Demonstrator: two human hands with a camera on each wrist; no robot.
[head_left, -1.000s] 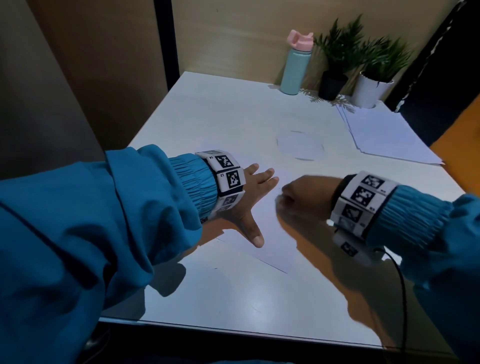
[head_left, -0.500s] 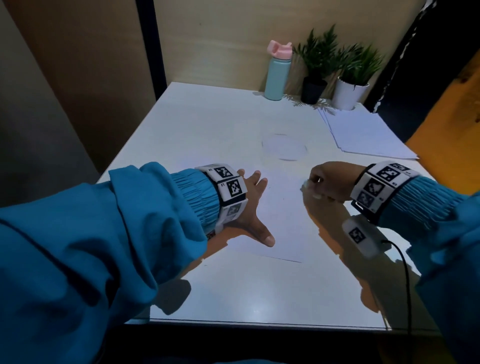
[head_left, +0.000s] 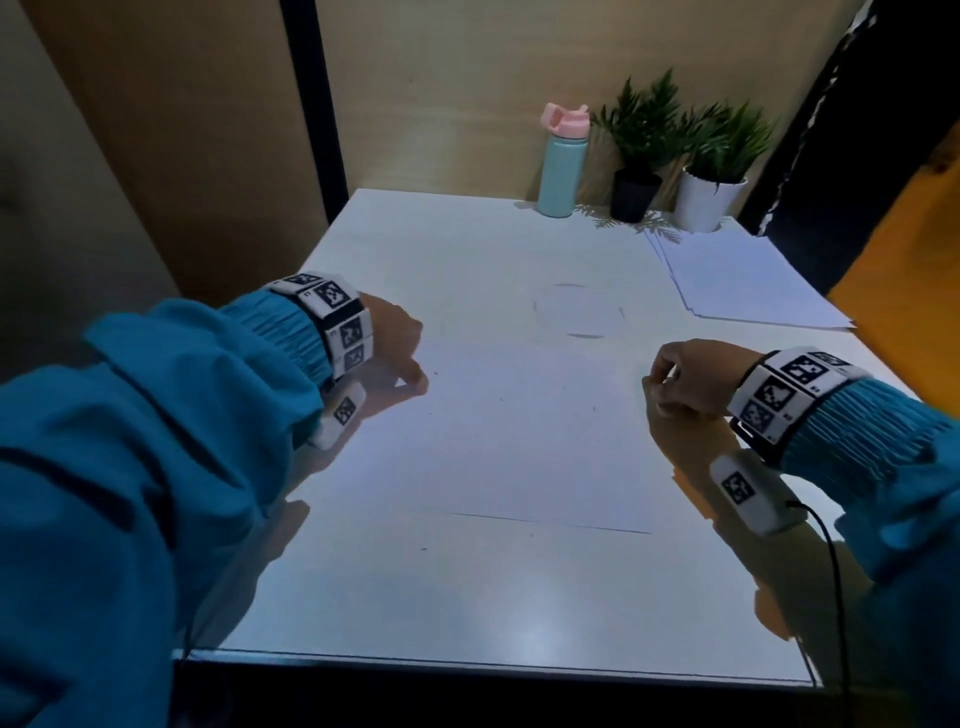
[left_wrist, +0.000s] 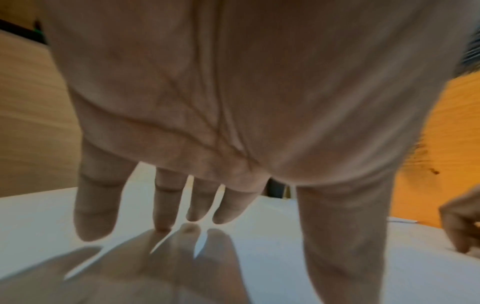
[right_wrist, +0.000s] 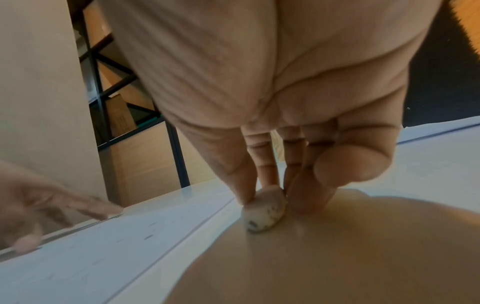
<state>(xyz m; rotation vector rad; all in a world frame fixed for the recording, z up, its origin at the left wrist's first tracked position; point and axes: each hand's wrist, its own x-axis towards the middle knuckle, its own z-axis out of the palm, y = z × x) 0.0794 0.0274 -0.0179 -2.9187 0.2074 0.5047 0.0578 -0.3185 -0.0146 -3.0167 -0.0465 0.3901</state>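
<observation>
A white paper sheet (head_left: 519, 431) lies flat on the white table (head_left: 467, 597), with faint dark specks on it. My left hand (head_left: 410, 374) is at the sheet's left edge. In the left wrist view its fingers (left_wrist: 161, 216) point down, fairly straight, with the tips touching the surface and nothing held. My right hand (head_left: 657, 384) is at the sheet's right edge. It pinches a small white eraser (right_wrist: 265, 209) with dark smudges, pressed against the table just beside the paper's edge.
A teal bottle (head_left: 561, 161) with a pink lid, a plant in a black pot (head_left: 636, 150) and one in a white pot (head_left: 711, 171) stand at the back. A stack of paper (head_left: 743, 280) lies back right. A faint paper circle (head_left: 579, 309) lies beyond the sheet.
My left hand was pressing flat on the sheet and has drawn back to its left edge. My right hand has moved right with the eraser to the right edge.
</observation>
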